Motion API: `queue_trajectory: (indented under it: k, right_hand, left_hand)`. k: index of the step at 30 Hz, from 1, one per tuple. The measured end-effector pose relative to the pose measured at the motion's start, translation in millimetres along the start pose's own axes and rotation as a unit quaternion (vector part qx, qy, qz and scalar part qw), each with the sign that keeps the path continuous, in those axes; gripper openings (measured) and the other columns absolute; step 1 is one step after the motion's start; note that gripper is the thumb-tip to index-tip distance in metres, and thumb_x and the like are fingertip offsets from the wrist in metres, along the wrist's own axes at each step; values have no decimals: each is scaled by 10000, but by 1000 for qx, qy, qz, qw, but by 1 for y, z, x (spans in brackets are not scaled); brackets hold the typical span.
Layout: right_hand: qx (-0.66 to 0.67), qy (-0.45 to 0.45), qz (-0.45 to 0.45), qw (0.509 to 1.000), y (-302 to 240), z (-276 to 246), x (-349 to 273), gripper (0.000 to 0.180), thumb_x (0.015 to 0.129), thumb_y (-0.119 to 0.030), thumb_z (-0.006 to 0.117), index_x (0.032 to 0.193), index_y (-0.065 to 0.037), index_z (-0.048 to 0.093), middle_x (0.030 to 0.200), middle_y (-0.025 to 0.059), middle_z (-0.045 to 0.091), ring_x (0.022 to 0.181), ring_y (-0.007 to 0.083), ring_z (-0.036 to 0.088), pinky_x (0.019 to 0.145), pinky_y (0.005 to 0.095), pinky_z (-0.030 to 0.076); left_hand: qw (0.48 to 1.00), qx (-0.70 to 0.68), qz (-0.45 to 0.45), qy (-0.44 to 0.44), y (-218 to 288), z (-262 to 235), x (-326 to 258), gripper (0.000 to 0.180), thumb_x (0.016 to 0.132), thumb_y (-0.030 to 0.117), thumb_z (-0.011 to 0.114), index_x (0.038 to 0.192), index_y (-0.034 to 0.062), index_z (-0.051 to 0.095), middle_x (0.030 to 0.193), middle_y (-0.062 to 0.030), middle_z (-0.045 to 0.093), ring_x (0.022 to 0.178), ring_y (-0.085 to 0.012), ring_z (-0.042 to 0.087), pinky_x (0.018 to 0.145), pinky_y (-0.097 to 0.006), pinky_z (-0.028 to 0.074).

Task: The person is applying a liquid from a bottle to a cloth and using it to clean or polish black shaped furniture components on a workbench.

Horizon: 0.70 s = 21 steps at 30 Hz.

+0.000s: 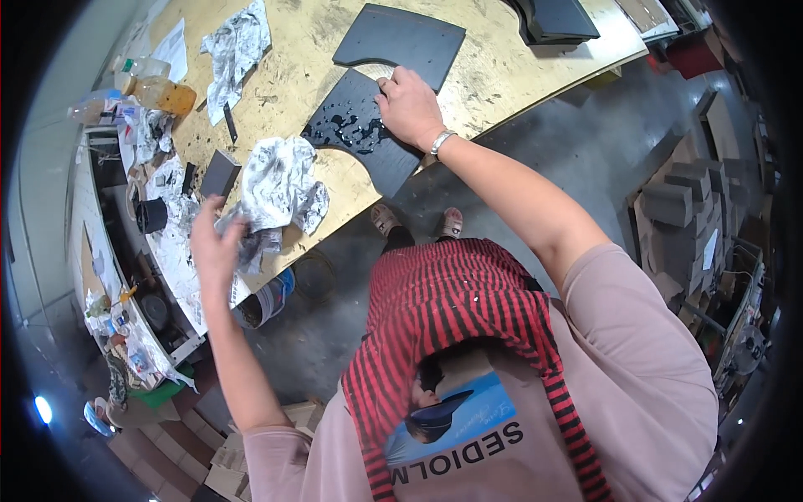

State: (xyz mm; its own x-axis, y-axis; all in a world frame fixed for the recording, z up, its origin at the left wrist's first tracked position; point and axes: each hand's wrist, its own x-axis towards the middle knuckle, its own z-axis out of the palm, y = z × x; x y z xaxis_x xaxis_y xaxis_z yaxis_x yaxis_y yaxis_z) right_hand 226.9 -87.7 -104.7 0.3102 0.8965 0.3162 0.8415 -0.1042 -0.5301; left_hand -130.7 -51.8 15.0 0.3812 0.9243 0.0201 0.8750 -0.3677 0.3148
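Note:
My right hand [407,109] grips the upper right edge of a dark grey panel [393,163] with a curved cut-out, its fingers bent over the top. Dark wet drops and puddles lie on the panel's left part. My left hand [216,243] is slightly blurred, its thumb and fingers apart, at the left side of a crumpled, stained white rag [280,184]. Whether it touches the rag's grey lower part I cannot tell. Just beyond the left fingers lies a small dark rectangular block [221,174]. A second dark panel [401,38] lies beyond the wet one.
On the stained yellowish table [293,67] lie another rag [234,54] and a dark strip [229,123]. Bottles, one with amber liquid [167,94], stand at the left. A black cup [151,215] is near the left edge. More dark panels [556,21] are stacked far right. A bucket [272,297] stands below the table.

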Motion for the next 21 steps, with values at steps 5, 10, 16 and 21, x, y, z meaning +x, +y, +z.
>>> queue_trajectory:
  k: [5, 10, 16, 21]
  right_hand:
    - [14, -7, -13, 1000, -1, 5, -1, 216, 850, -197, 619, 964, -25, 684, 963, 126, 566, 961, 274, 552, 872, 368, 463]
    - [6, -6, -7, 1000, 8, 4, -2, 219, 839, -197, 629, 963, -25, 681, 974, 137, 562, 963, 288, 553, 859, 383, 470]
    - [146, 101, -93, 980, -42, -17, -12, 223, 771, -162, 699, 949, -34, 663, 944, 133, 575, 864, 291, 585, 753, 386, 486]
    - [320, -189, -177, 911, -123, -32, -60, 514, 729, -447, 757, 978, -3, 690, 876, 119, 611, 885, 292, 607, 811, 383, 484]
  left_hand:
    - [997, 12, -67, -38, -27, 19, -18, 296, 852, 236, 677, 1053, 19, 662, 867, -91, 688, 737, -242, 661, 759, -361, 495]
    - [815, -528, -154, 184, 18, -95, -24, 240, 932, 84, 503, 1086, -77, 592, 988, -179, 673, 812, -251, 686, 722, -334, 565]
    - [733, -631, -237, 93, 3, -42, -34, 165, 919, 63, 569, 1032, -52, 605, 982, -138, 672, 873, -228, 675, 780, -341, 561]
    - [573, -758, -298, 89, -4, 0, -36, 221, 964, 88, 500, 1102, -70, 572, 1082, -197, 654, 963, -293, 663, 868, -395, 556]
